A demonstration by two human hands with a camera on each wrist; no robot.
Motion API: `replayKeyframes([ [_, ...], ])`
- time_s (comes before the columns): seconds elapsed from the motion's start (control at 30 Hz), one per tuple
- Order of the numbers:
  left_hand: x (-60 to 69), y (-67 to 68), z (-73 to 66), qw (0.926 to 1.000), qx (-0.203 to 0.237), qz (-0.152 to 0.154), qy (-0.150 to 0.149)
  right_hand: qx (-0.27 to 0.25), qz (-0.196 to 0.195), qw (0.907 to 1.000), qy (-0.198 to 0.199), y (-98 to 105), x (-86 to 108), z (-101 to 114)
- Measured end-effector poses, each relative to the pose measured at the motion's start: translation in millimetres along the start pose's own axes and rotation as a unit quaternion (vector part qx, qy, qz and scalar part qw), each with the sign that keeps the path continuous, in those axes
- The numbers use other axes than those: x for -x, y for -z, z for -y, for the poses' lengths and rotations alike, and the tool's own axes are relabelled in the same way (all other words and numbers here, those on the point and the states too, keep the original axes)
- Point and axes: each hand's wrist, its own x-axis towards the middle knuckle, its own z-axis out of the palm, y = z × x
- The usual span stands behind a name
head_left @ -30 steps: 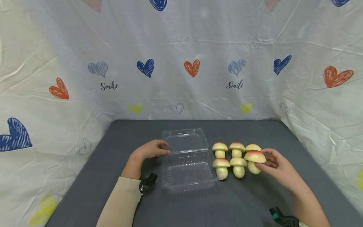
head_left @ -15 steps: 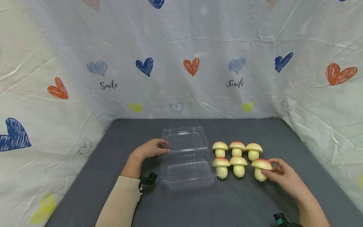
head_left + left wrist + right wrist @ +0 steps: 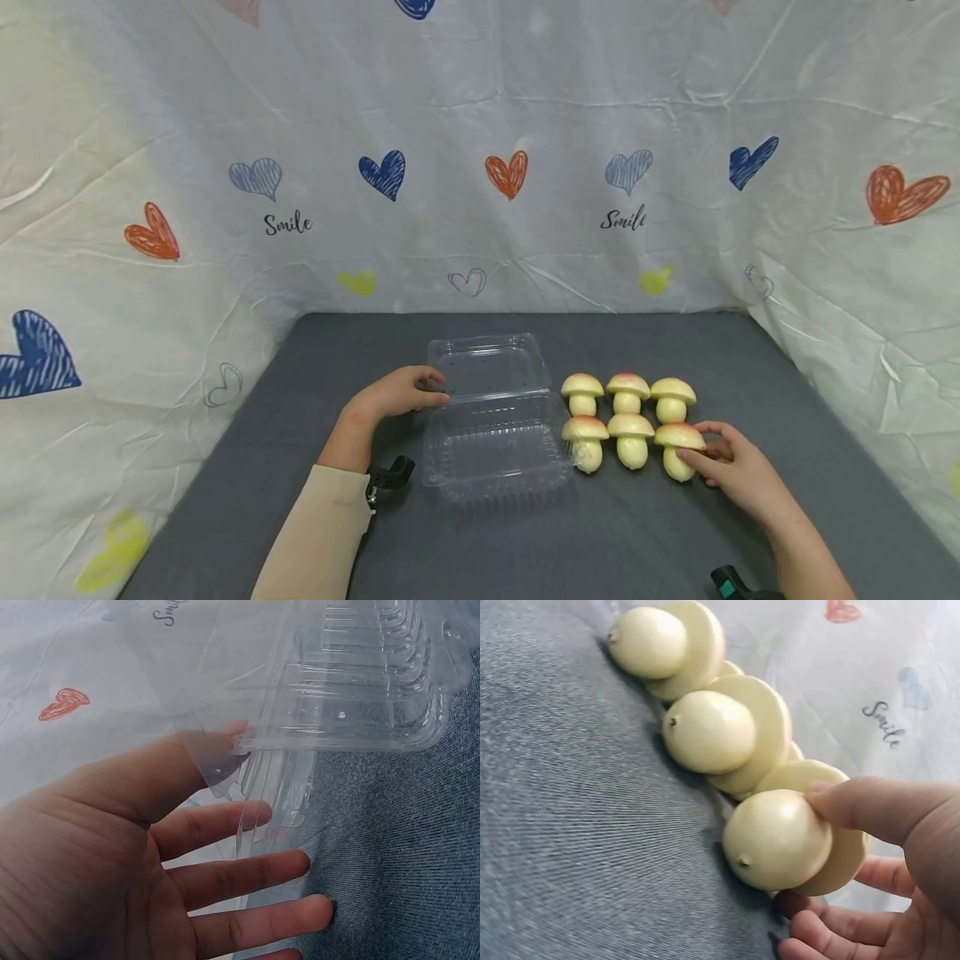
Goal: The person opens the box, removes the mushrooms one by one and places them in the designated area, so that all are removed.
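Near the right end of the front row, my right hand (image 3: 738,467) holds a toy mushroom (image 3: 678,442) with a reddish cap and cream stem. In the right wrist view, the thumb lies where stem meets cap and the fingers are behind and below. On the left, my left hand (image 3: 397,392) rests against the hinge side of a clear plastic clamshell container (image 3: 498,442). Its lid (image 3: 491,367) lies folded back. The left wrist view shows the thumb tip touching the plastic edge (image 3: 221,769), the index finger against the lid and the other fingers extended.
More toy mushrooms stand in two rows right of the container: three at the back, including a middle one (image 3: 627,392), and a front-left one (image 3: 585,442) against the container's edge. A dark grey cloth (image 3: 600,542) covers the table. A heart-print curtain (image 3: 450,208) hangs behind.
My right hand has brought its mushroom down toward me, then slightly left, into line with the front row. The back-right mushroom is now uncovered. My left hand and the container have barely moved.
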Motion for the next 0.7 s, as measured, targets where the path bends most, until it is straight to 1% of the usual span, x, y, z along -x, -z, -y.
replayKeyframes([
  [0.23,-2.0,-0.1,1.8,1.0000,-0.001,0.002,0.001,0.021,-0.017,0.9996,0.001,-6.1,0.3,1.6],
  [0.47,-1.9,0.6,2.7,1.0000,-0.001,0.000,0.001,0.042,-0.019,0.9990,0.003,-7.1,-0.6,1.3],
  [0.57,-0.9,-1.2,1.9,1.0000,-0.001,-0.003,0.001,0.060,-0.029,0.9976,0.022,-5.7,1.7,2.6],
  [0.63,0.4,-1.9,-0.3,1.0000,-0.003,-0.006,-0.004,0.083,-0.058,0.9939,0.044,-5.0,6.0,8.2],
  [0.7,2.3,-2.1,-3.2,0.9999,-0.006,-0.009,-0.011,0.113,-0.100,0.9848,0.086,-3.7,10.4,20.2],
])
